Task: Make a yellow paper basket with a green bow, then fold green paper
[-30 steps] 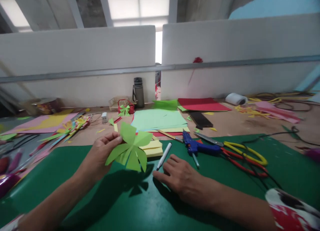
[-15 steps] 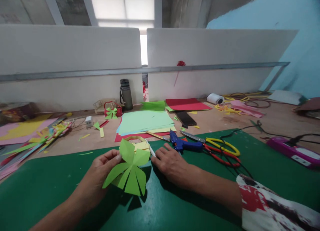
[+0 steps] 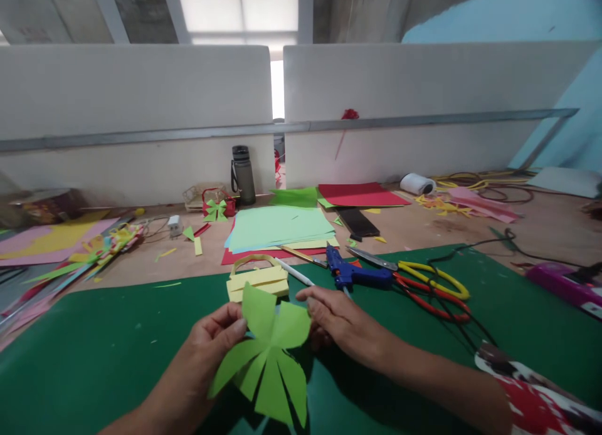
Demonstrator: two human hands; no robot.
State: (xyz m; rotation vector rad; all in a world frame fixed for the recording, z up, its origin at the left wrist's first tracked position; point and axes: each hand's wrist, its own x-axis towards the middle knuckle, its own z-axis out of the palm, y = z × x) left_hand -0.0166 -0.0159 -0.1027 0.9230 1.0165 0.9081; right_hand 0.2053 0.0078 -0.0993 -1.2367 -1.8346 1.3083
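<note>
My left hand (image 3: 214, 341) pinches a bright green paper flower cutout (image 3: 270, 353) at its left side, with the pointed petals fanning toward me. At the cutout's right edge, my right hand (image 3: 341, 322) has its thumb and curled fingers by a petal tip, apparently gripping it; the index finger stretches out above. Just behind the cutout sits a small pale yellow paper bag (image 3: 258, 283) with a looped handle. A white pen (image 3: 294, 272) lies on the green mat (image 3: 132, 353) between the bag and my right hand.
A blue glue gun (image 3: 357, 272) and yellow-and-red-handled scissors (image 3: 423, 278) with a black cord lie to the right. Paper sheets (image 3: 282, 228), a black phone (image 3: 357, 223) and a dark bottle (image 3: 242, 175) are behind. Further right is a purple power strip (image 3: 564, 284).
My right hand has left the white pen and come to the cutout's right edge. The cutout has shifted right and nearer to me in view, showing more of the yellow bag.
</note>
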